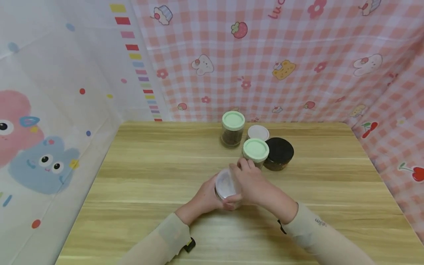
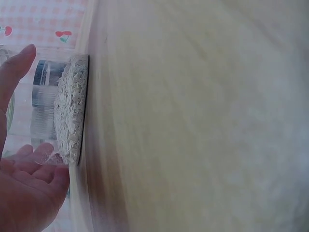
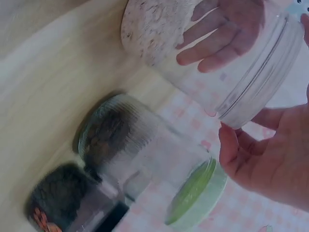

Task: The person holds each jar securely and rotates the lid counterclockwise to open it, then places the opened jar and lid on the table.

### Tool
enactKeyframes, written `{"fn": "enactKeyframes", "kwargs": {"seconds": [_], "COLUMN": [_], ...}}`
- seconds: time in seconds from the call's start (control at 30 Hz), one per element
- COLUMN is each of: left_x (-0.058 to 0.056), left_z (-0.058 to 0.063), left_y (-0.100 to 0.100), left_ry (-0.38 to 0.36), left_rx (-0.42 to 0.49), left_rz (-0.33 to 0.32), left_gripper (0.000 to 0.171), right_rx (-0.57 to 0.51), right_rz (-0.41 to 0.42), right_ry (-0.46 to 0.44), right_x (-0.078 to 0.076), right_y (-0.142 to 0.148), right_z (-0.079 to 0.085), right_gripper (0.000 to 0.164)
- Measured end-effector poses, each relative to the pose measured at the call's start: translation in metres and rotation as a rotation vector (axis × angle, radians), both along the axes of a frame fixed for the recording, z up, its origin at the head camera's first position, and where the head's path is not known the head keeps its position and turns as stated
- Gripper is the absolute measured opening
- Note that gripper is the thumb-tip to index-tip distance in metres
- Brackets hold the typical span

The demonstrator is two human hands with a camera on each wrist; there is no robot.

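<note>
A left hand (image 1: 208,195) wraps its fingers round a clear jar (image 2: 71,111) — apparently steadying it — while the right hand (image 1: 256,186) pinches its lid (image 1: 226,183).

Head view high, downward; wrist views close, sideways, pale-filled jar (image 3: 212,84) in both.

At the middle of a table (image 1: 142,165), a held jar (image 1: 225,184) sits between a person's left hand (image 1: 207,195) on its left side and right hand (image 1: 255,184) at its top right; loose contents (image 2: 70,116) lie in its bottom. Behind it, rightward, stands the front jar (image 1: 256,149), with the right-hand jar (image 1: 279,151) beside it, a round lid (image 1: 258,132) behind, and the rear-left jar (image 1: 233,127) left of that lid.
</note>
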State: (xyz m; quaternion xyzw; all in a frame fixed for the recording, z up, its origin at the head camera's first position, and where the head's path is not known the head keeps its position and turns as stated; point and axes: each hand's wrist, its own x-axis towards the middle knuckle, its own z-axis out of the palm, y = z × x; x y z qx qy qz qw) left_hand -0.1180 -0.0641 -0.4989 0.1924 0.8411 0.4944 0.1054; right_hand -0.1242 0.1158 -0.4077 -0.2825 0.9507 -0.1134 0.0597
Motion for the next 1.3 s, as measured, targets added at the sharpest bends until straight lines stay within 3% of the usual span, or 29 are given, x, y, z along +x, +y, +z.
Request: {"fn": "enactKeyframes", "kwargs": {"seconds": [0.2, 0.4, 0.6, 0.8, 0.97, 1.17, 1.3], "left_x": [0.0006, 0.0005, -0.0003, -0.0001, 0.0005, -0.0004, 0.0009], "left_z": [-0.0017, -0.0042, -0.0051, -0.0029, -0.0026, -0.0017, -0.0023], "left_y": [-0.0003, -0.001, -0.0011, -0.0004, 0.0005, 0.0009, -0.0001], "left_ry": [0.007, -0.002, 0.009, 0.003, 0.035, 0.029, 0.039], "left_rx": [0.012, 0.005, 0.008, 0.009, -0.014, 0.004, -0.028], "left_rz": [-0.011, 0.012, -0.004, 0.0, -0.015, -0.022, -0.017], "left_gripper": [0.105, 0.105, 0.104, 0.104, 0.102, 0.102, 0.1], "right_rx": [-0.015, 0.007, 0.025, 0.037, 0.04, 0.046, 0.034], "right_rz": [0.12, 0.035, 0.122, 0.061, 0.178, 0.061, 0.134], "right_ry": [-0.006, 0.017, -0.017, 0.007, 0.007, 0.025, 0.002], "right_x": [0.0002, 0.0012, -0.0007, 0.0013, 0.0011, 0.003, 0.0026], "right_y": [0.0009, -0.0003, -0.0019, -0.0045, -0.0048, -0.007, -0.0071], "right_z": [0.0015, 0.0006, 0.0028, 0.0041, 0.0058, 0.007, 0.0074], "right_gripper": [0.105, 0.111, 0.104, 0.105, 0.097, 0.098, 0.094]}}
